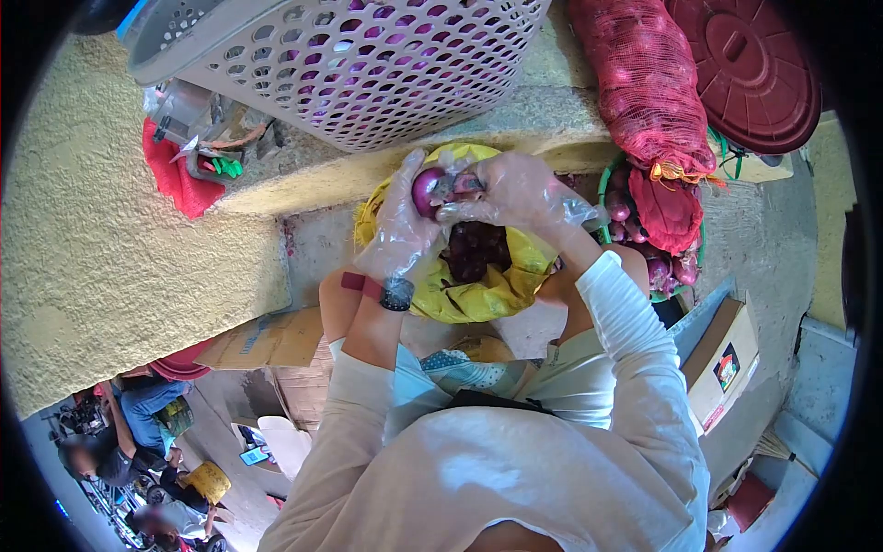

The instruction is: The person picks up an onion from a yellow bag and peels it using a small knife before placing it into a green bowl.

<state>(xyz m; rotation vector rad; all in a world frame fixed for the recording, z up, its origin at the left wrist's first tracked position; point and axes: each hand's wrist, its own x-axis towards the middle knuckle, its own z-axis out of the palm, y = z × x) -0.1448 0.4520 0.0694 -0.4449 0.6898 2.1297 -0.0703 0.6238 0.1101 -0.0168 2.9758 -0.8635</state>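
Note:
My left hand [402,221], in a clear plastic glove, holds a shiny purple onion [428,191] between its fingers. Also gloved, my right hand [524,193] is closed on something dark and pinkish [466,186], perhaps another onion or loose skin, beside the first onion. Both hands are close together over an open yellow sack [492,302]. Dark red onions [474,250] lie inside the sack, between my knees. Part of the sack is hidden by my hands.
A white perforated basket [368,69] of onions stands on the ledge ahead. A red mesh sack [644,83] lies at the right, above a green-rimmed container of onions [681,267]. Cardboard boxes [722,359] flank me. Two people [115,451] are at the lower left.

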